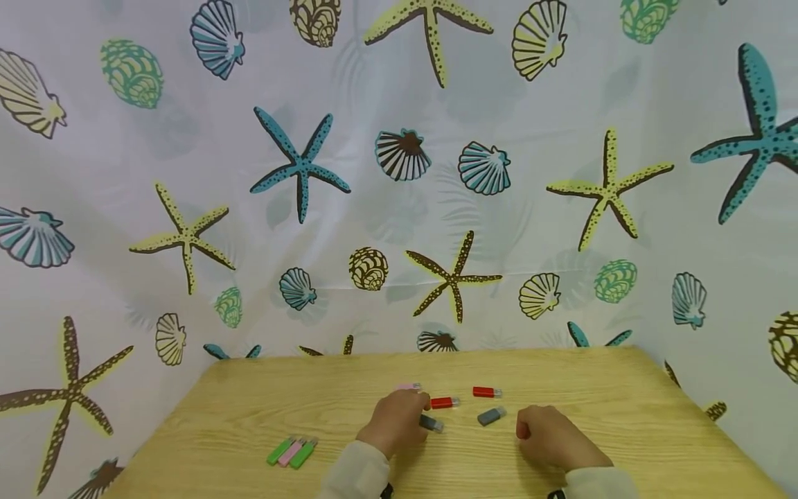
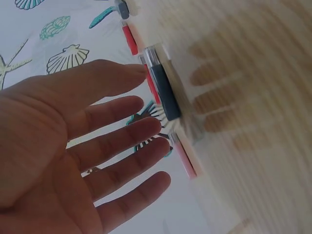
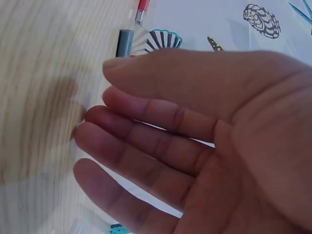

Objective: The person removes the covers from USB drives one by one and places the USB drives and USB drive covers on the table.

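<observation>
My left hand [image 1: 395, 424] hovers over the wooden table beside a dark grey USB stick [image 1: 431, 423] with a metal plug. In the left wrist view its fingers are stretched and spread, and the thumb tip is close to that stick, with nothing held. Just beyond the hand lies a pink USB stick [image 1: 408, 386], partly hidden by it in the head view. My right hand [image 1: 548, 438] has loosely bent fingers and holds nothing. To its left is a second grey USB stick [image 1: 491, 416]. Two red USB sticks, one nearer [image 1: 445, 403] and one farther right [image 1: 486, 392], lie behind the grey ones.
On the table's left side, a green USB stick [image 1: 280, 450], a pink one [image 1: 291, 452] and another green one [image 1: 303, 454] lie side by side. A curtain [image 1: 399, 208] printed with shells and starfish hangs behind and around the wooden table [image 1: 561, 371].
</observation>
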Demonstrator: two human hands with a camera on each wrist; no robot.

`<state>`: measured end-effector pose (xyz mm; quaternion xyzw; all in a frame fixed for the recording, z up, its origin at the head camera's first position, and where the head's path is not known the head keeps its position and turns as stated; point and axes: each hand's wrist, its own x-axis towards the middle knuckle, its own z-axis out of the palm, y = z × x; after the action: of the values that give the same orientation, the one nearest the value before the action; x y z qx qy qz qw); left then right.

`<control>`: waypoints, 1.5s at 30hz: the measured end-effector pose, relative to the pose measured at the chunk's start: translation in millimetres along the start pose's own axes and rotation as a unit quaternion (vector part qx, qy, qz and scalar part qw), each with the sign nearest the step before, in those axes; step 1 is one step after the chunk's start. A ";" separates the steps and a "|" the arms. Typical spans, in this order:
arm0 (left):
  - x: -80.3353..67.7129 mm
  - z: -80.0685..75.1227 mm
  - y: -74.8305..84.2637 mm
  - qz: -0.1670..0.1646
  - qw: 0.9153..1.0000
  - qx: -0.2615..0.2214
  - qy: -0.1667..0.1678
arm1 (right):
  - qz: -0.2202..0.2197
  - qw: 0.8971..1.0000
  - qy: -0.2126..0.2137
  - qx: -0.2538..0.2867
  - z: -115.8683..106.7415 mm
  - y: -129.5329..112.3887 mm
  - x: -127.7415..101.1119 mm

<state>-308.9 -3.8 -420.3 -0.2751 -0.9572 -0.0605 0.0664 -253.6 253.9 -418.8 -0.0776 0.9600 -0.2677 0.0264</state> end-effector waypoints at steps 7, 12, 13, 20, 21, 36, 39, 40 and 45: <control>-0.7 0.4 1.9 0.016 0.998 0.067 0.007 | -0.015 1.000 -0.003 -0.013 3.0 -11.4 3.4; -3.3 1.4 -0.4 0.012 0.995 0.094 0.010 | -0.012 1.000 -0.010 -0.005 5.4 -17.2 6.3; -3.5 1.7 -1.0 0.013 0.995 0.099 0.013 | -0.012 1.000 -0.009 -0.004 5.6 -18.1 6.6; -3.5 2.2 -4.9 0.018 0.994 0.111 0.013 | -0.008 1.000 -0.012 -0.007 5.4 -23.2 8.7; -3.5 2.5 -5.6 0.017 0.994 0.111 0.010 | -0.008 1.000 -0.013 -0.007 5.3 -24.2 8.8; -13.3 -18.5 0.9 0.034 0.997 0.067 0.005 | -0.031 0.999 -0.026 -0.001 -2.9 -46.0 9.3; -15.9 -25.2 5.4 0.029 0.998 0.048 -0.007 | -0.055 0.998 -0.024 0.006 -4.5 -53.6 7.1; -17.1 -27.0 6.3 0.030 0.999 0.043 -0.009 | -0.062 0.998 -0.023 0.006 -4.4 -56.3 6.6; -26.3 -35.3 8.0 0.046 0.999 0.017 -0.003 | -0.115 0.993 -0.031 0.003 -4.3 -69.9 4.0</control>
<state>-279.2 -16.1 -389.1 -0.3177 -0.9447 -0.0402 0.0705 -248.5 196.4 -378.9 -0.1960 0.9426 -0.2692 0.0256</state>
